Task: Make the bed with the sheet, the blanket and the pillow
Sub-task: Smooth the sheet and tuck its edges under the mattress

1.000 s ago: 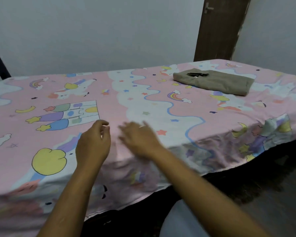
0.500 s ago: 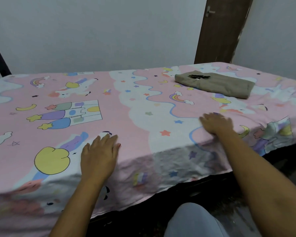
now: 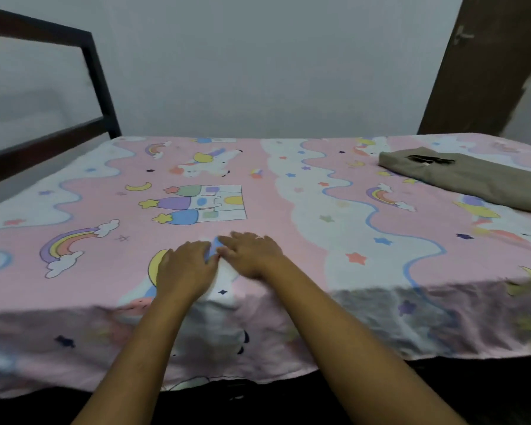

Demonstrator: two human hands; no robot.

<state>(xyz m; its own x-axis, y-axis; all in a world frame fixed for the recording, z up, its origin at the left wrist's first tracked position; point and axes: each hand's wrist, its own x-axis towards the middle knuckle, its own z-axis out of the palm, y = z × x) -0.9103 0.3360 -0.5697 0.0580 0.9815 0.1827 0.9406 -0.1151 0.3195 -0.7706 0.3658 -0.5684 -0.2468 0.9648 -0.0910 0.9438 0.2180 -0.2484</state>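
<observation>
Pink sheet (image 3: 105,286), hem blurred, left hand (image 3: 187,271) and right hand (image 3: 253,256) flat on it, grips apart, tan blanket (image 3: 472,182) cut off

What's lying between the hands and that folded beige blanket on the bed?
Nothing visible. The left hand and right hand rest flat on the printed sheet, and only bare sheet lies between them and the folded beige blanket at far right. A small black item lies on it.
</observation>
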